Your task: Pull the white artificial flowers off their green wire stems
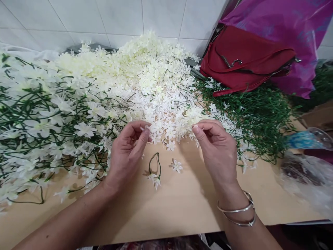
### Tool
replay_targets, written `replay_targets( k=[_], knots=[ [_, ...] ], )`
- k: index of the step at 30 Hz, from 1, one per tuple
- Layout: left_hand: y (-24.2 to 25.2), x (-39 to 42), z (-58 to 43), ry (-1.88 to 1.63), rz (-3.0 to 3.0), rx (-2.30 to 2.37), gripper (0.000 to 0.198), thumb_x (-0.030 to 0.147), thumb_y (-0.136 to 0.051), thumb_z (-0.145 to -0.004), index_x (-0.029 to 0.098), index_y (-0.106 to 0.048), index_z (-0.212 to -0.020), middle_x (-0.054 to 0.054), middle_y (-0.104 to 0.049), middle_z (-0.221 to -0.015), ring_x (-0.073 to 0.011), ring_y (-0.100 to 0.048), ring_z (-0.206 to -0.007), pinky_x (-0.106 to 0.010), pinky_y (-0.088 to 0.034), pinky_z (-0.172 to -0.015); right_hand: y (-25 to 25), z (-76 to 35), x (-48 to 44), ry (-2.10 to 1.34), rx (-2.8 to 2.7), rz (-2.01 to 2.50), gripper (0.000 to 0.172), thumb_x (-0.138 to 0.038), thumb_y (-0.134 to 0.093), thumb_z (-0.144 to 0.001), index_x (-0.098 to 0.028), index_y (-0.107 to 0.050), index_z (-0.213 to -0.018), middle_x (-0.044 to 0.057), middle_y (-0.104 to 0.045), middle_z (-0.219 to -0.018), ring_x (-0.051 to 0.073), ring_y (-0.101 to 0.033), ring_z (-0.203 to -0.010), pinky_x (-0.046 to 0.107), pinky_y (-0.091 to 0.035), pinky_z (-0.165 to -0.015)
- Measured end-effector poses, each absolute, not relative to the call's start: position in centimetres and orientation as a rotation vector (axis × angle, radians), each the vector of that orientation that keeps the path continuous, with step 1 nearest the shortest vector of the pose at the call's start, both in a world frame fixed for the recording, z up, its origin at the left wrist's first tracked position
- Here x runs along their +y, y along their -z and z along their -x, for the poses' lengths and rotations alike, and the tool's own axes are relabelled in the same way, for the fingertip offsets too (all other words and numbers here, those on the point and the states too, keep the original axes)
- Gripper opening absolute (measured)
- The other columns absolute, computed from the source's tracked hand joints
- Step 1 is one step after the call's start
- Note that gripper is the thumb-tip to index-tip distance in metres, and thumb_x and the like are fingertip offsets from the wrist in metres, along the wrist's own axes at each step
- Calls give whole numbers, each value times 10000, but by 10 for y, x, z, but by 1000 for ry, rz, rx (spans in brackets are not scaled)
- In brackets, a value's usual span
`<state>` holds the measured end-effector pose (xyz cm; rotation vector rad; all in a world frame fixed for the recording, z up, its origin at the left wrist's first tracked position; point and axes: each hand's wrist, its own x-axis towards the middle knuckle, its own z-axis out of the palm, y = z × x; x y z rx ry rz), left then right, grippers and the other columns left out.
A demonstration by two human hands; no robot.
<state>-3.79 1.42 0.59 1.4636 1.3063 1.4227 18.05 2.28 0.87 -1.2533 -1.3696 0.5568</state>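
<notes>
My left hand (128, 147) hovers at the near edge of the flower pile, thumb and fingers pinched together. A small pale bit shows at its fingertips, too small to name. Across from it, my right hand (218, 149) is closed in a similar pinch, and whatever it may hold is hidden. Between the hands, a bent green stem (159, 163) with small white blossoms at its end lies on the table. Beside that rests a loose white artificial flower (177, 166). Just beyond my fingers spreads a heap of loose white and cream flower heads (156, 74).
White flowers on green stems (85, 130) are piled at the left. Green stems (262, 114) lie at the right under a red handbag (249, 55) and near a purple plastic bag (288, 24). A clear plastic bag (309, 180) sits on the wooden table (177, 211). Behind is a tiled wall (119, 17).
</notes>
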Motion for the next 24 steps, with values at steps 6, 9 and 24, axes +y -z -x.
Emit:
replay_targets(
  k=[6, 9, 24],
  knots=[
    [2, 12, 38, -1357, -1628, 1399, 460, 254, -660, -985, 283, -533, -1426, -94, -522, -1522, -131, -725, -929, -304, -615, -847, -9, -182, 23, -546, -1318, 1381, 101, -318, -734, -923, -222, -755, -899, -4, -698, -786, 155, -576, -690, 313, -460, -692],
    [-1, 11, 36, -1344, -1802, 1404, 334, 199, -650, -985, 248, -616, -1313, -89, -589, -1447, -112, -712, -847, -289, -618, -799, -6, -181, 24, -655, -1292, 1347, 139, -344, -758, -906, -224, -738, -974, -33, -646, -697, 150, -589, -641, 306, -468, -672],
    [15, 1, 20, -787, -2654, 903, 188, 225, -549, -1070, 179, -686, -1190, -75, -757, -1183, -228, -670, -1053, -407, -500, -937, -12, -184, 22, -380, -1352, 1422, 207, -384, -697, -967, -224, -710, -834, -2, -702, -741, 162, -615, -680, 298, -487, -676]
  ],
)
